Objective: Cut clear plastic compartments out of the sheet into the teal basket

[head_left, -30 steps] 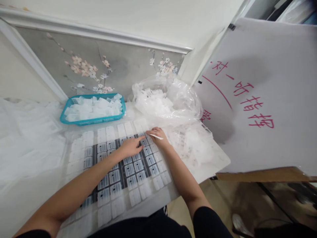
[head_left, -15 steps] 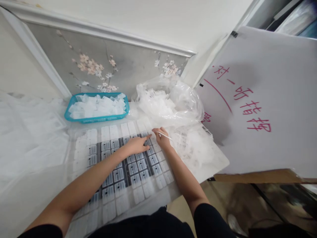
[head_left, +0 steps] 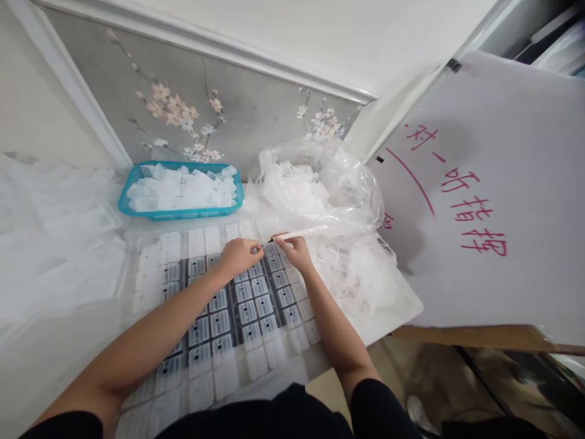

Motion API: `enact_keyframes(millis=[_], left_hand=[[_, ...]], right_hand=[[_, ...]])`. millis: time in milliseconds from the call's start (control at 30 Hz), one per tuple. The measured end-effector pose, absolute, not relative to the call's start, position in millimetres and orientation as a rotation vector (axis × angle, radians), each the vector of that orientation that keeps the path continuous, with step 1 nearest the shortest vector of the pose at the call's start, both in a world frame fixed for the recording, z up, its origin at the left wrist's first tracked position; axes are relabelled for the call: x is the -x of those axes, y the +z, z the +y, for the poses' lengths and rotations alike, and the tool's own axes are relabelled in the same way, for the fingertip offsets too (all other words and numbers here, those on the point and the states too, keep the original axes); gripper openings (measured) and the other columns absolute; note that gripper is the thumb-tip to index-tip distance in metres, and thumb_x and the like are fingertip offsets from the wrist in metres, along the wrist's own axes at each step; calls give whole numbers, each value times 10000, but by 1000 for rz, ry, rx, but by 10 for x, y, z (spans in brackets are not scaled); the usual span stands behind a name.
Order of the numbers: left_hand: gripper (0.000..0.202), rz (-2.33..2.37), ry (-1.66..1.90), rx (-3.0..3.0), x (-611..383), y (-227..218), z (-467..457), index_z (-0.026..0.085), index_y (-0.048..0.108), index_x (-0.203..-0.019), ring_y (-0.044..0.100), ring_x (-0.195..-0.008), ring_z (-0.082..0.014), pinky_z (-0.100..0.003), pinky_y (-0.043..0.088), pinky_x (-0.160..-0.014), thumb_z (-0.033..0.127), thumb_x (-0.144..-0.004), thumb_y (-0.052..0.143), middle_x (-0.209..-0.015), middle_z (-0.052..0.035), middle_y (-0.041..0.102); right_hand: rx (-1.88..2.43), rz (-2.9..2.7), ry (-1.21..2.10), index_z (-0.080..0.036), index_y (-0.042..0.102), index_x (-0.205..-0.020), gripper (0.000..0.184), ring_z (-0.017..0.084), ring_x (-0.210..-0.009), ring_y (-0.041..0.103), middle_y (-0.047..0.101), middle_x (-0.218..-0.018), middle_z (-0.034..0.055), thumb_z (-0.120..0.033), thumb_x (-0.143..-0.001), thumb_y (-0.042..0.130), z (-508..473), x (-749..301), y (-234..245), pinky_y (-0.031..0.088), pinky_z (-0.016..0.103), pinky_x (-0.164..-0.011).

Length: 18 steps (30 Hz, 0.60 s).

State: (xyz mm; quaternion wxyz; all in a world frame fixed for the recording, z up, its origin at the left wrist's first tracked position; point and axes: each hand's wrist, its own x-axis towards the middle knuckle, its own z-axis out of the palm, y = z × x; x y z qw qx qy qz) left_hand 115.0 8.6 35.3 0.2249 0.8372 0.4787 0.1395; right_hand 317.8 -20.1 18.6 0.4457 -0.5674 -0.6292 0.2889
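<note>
We're pinching a white pen-like tool [head_left: 304,232] in our right hand [head_left: 296,251], its dark tip [head_left: 270,241] hovering beside our left hand [head_left: 238,256], whose thumb and forefinger are sitting close; whether they're holding anything, we can't tell. Over the far rows of small clear pieces [head_left: 248,311], we're risking a careless wrist knocking neighbours askew.

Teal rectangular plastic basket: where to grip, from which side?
Probably two-handed, by the rim at both short ends, from above and the near side. The teal basket is long, open-topped and heaped with translucent white plastic pieces; the grey floral panel is behind it, a clear plastic bag beside its right end.
</note>
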Motion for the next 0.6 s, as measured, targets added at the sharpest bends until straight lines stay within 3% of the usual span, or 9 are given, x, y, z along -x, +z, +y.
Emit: enact_keyframes(millis=[200,433,600], left_hand=[[281,1399,271,-2294,-1147,286,201,302,772,-996,682,-872,-230,-280,446,-717,388,-879,532,-880,-20,757],[328,1393,197,-2313,-1171,262,212,320,769,-1002,677,-854,-239,-286,432,-704,472,-910,493,-850,-17,753],[317,1385,200,-2340,-1172,266,211,328,769,-992,675,-817,-225,-281,416,-675,475,-909,501,-844,-7,752]], right_hand=[[1420,-1520,789,-199,780,-901,328,282,-942,723,782,-941,65,-477,-865,611,-173,-3194,-22,551,404,-870],[1392,-1511,831,-200,772,-915,265,259,-954,717,777,-963,66,-414,-870,622,-171,-3224,-60,545,371,-880],[1398,-1702,657,-211,752,-934,225,237,-984,684,765,-998,63,-363,-905,588,-189,-3217,-46,517,370,-912]])
